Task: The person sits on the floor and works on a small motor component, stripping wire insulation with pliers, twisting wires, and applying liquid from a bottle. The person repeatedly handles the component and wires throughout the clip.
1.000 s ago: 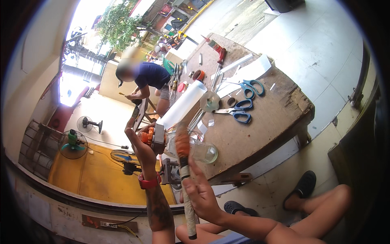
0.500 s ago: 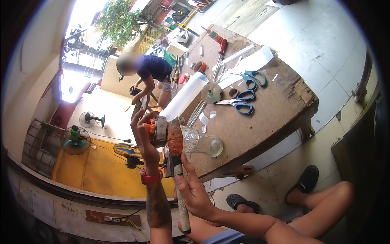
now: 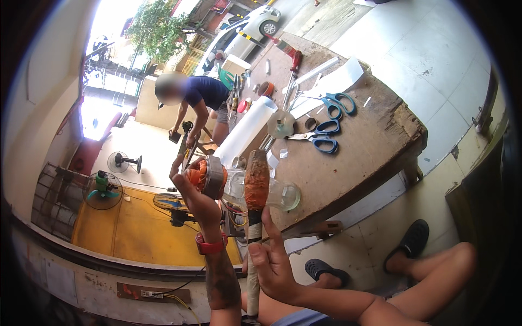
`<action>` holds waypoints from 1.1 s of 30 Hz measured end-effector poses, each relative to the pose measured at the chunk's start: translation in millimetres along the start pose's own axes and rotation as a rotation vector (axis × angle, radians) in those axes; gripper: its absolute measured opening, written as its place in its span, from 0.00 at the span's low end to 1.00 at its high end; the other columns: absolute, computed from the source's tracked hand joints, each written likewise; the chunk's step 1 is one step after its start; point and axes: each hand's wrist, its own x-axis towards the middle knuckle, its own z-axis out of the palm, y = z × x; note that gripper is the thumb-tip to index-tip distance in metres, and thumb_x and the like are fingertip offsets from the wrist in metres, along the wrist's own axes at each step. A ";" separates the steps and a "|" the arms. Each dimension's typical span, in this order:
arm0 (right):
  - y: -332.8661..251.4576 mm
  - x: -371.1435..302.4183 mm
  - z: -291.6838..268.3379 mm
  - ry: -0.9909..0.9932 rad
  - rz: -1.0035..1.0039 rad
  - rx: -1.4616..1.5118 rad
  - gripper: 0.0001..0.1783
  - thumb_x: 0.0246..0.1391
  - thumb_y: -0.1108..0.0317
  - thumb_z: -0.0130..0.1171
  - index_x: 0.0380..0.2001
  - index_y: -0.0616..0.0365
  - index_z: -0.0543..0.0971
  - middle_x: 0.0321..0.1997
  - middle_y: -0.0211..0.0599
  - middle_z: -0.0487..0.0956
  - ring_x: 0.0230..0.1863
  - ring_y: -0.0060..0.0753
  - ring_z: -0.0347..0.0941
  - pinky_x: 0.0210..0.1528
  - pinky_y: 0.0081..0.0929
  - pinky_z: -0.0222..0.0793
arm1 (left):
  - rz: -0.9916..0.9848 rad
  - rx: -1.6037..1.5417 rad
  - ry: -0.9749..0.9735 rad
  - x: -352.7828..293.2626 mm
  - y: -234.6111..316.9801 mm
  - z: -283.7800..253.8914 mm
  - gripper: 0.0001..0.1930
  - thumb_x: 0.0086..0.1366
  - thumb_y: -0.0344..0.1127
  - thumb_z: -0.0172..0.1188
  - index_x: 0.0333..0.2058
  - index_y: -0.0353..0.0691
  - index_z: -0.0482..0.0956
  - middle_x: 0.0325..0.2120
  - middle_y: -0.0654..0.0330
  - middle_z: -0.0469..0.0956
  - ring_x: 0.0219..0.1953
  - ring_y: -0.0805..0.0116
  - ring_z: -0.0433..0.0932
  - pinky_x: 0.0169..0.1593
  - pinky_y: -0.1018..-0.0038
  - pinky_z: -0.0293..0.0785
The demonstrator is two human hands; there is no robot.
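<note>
My left hand (image 3: pixel 201 206), with a red watch on the wrist, is closed around a fan-motor stator. This stator (image 3: pixel 216 178) has a grey metal core and orange-wrapped windings, with thin wires trailing below it. In my right hand (image 3: pixel 277 271) is a mallet (image 3: pixel 255 185), held upright by its tape-wrapped handle. Orange wrapping covers part of its worn head, which stands just right of the stator with a gap between them. Behind the mallet head, a clear glass jar (image 3: pixel 285 195) lies on its side on the wooden table.
The worn wooden table (image 3: pixel 375 146) carries blue-handled scissors (image 3: pixel 323 138), a tape roll (image 3: pixel 281 124), a white paper roll (image 3: pixel 247 127) and a red-handled caulking gun (image 3: pixel 295 61). Across the table, a co-worker (image 3: pixel 204 95) bends over something. Several fans (image 3: pixel 100 187) stand at the left.
The mallet has moved right, away from the stator, and both hands have shifted slightly. The co-worker's hands have moved. A white car has come into view on the street.
</note>
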 end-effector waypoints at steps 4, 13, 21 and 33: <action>-1.5 7.4 -1.8 -0.046 0.001 0.008 0.38 0.79 0.62 0.44 0.83 0.46 0.40 0.37 0.33 0.78 0.31 0.19 0.73 0.37 0.25 0.74 | 0.013 0.279 -0.177 6.2 9.6 -17.8 0.27 0.84 0.51 0.36 0.68 0.39 0.66 0.62 0.43 0.70 0.64 0.58 0.72 0.64 0.60 0.73; -0.7 -9.3 -1.8 0.003 -0.043 0.084 0.41 0.79 0.61 0.47 0.83 0.50 0.39 0.30 0.32 0.76 0.32 0.19 0.74 0.42 0.24 0.73 | 0.145 -0.037 -0.169 23.3 -26.7 -18.6 0.32 0.83 0.63 0.29 0.65 0.40 0.61 0.50 0.44 0.81 0.52 0.58 0.81 0.59 0.63 0.76; -5.6 8.8 -5.7 -0.031 -0.047 0.038 0.41 0.79 0.62 0.47 0.83 0.51 0.37 0.33 0.30 0.78 0.32 0.19 0.73 0.42 0.22 0.72 | -0.044 0.119 -0.225 20.7 12.2 -12.5 0.22 0.84 0.46 0.41 0.65 0.36 0.65 0.53 0.42 0.79 0.56 0.60 0.79 0.62 0.65 0.75; 5.9 -0.1 -1.1 -0.009 -0.042 -0.055 0.41 0.77 0.65 0.49 0.82 0.53 0.41 0.62 0.46 0.76 0.36 0.24 0.75 0.49 0.29 0.74 | -0.024 0.285 -0.227 18.9 7.2 -19.1 0.29 0.84 0.58 0.32 0.70 0.45 0.59 0.67 0.46 0.64 0.65 0.54 0.70 0.66 0.57 0.69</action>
